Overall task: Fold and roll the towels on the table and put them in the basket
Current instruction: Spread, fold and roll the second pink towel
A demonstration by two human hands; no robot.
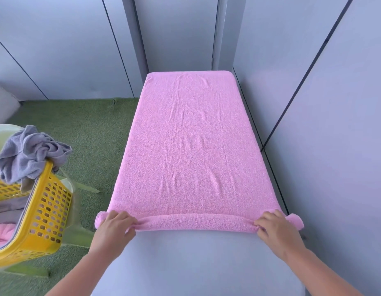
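Observation:
A folded pink towel (191, 144) lies lengthwise on the grey table (191, 259), reaching to its far end. Its near edge is rolled into a thin roll that runs across the table's width. My left hand (113, 226) grips the roll near its left end, fingers curled over it. My right hand (275, 227) grips the roll near its right end the same way. The yellow perforated basket (46, 208) stands at the lower left, tilted, with a crumpled grey towel (29, 154) hanging over its rim and pink and grey towels inside.
Grey wall panels (326, 103) close off the table's right side and far end. Green artificial turf (85, 135) covers the floor to the left. The basket rests on a pale green plastic chair (78, 229). A grey cushion (3, 103) sits at the far left.

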